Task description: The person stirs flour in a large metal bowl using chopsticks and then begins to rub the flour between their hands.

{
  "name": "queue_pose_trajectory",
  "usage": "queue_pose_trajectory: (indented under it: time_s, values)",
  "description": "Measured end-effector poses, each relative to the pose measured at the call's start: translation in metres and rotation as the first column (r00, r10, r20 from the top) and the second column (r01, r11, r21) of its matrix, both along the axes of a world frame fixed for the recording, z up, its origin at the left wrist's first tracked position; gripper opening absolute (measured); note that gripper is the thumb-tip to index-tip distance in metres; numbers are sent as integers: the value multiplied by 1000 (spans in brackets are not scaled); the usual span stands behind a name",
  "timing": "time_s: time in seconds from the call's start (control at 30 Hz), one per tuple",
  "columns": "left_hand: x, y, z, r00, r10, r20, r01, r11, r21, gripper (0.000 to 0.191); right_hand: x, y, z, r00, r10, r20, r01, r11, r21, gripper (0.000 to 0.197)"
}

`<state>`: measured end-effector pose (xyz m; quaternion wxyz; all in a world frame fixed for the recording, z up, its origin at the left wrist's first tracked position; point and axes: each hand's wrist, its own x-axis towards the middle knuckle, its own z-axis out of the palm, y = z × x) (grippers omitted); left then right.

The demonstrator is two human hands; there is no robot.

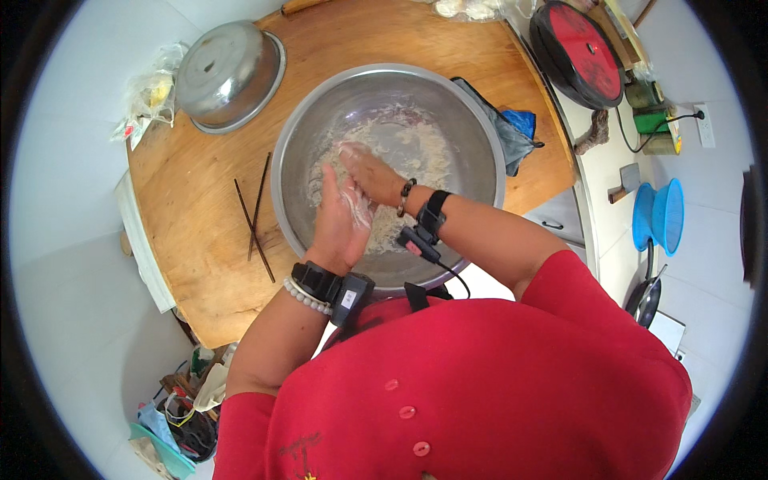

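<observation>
A large steel mixing bowl [384,69] stands before me at the table's front edge. Pale, crumbly floury dough [433,153] lies in ragged bits over its bottom and lower wall. Inside the bowl, my left hand [343,219] is turned with its floury palm showing and the thumb spread. My right hand [373,175] is pressed close against it, back upward, whitish paste on its fingertips. Where the hands meet, the fingers overlap. Whether the right hand has dough under it is hidden.
Left of the bowl, two dark chopsticks [254,225] lie crossed on the wooden table [198,210]. An upturned metal basin [231,75] rests behind them. Grey and blue cloths [510,135] touch the bowl's right side. On the right counter are a red-lidded electric pan [579,54] and a cleaver [627,180].
</observation>
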<state>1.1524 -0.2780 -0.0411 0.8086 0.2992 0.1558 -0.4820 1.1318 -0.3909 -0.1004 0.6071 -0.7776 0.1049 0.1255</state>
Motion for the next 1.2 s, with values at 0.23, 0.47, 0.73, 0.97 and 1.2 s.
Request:
queue_pose_trajectory:
  time_s: [0.23, 0.47, 0.73, 0.97, 1.2]
  values:
    - [-1, 39, 13, 994, -108, -26, 109, 993, 45, 79, 10, 1, 0, 915, 387, -117, -372, 696, -614, 50]
    - [10, 61, 9, 976, 58, 212, -133, 924, 360, 80, 30, 1, -47, 903, 354, 243, -107, 733, -671, 32]
    - [8, 60, -18, 958, -7, 288, -121, 897, 424, 81, -31, -16, -15, 861, 480, -168, -388, 406, -827, 34]
    - [-15, 34, -27, 992, -121, 21, 80, 764, 640, 73, -48, -96, -22, 951, -273, -149, 78, 673, -736, 45]
    - [-32, 22, -75, 989, -127, -78, 145, 940, 309, 53, -73, 11, -10, 977, 51, -206, -47, 999, 28, 54]
